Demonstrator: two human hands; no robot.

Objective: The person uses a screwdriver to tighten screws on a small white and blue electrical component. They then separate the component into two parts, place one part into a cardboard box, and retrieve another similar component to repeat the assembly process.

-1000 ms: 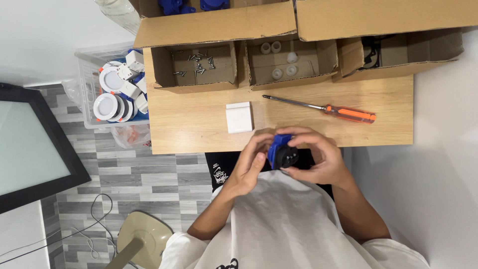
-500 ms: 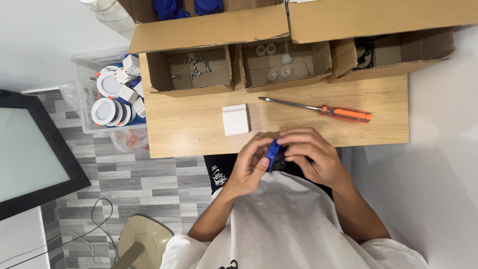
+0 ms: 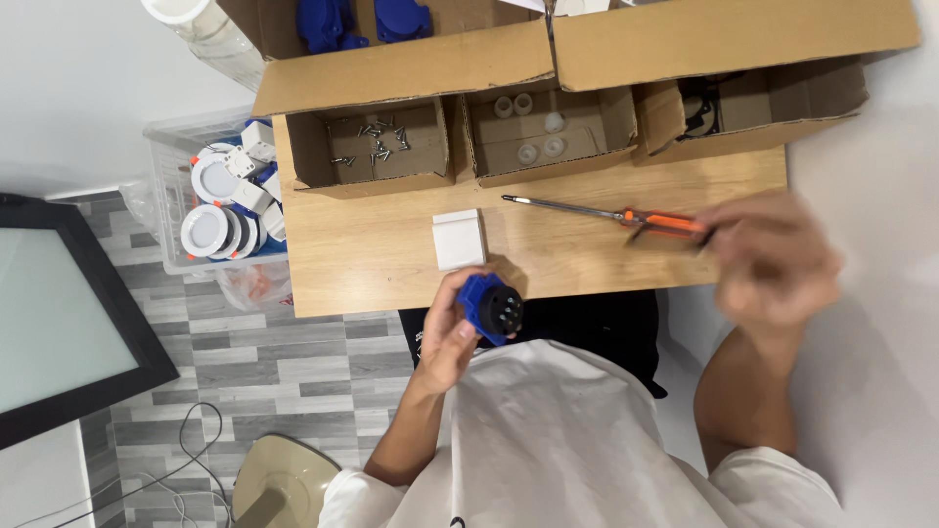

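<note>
Blue plug (image 3: 492,307) in left hand (image 3: 452,332), screwdriver (image 3: 626,216) nearby

Premises: a small assembly workstation, apparently in a home or light workshop room. Evidence: a narrow wooden table (image 3: 391,254) set against a white wall, carrying open cardboard boxes sorted by part, one of loose screws (image 3: 377,145) and one of small white caps (image 3: 533,127). An orange-handled screwdriver (image 3: 611,213) lies on the table. A clear plastic bin (image 3: 171,196) of round white fittings stands beside it. Flooring is grey wood-pattern tile (image 3: 245,352), with loose cables (image 3: 137,484).
</note>
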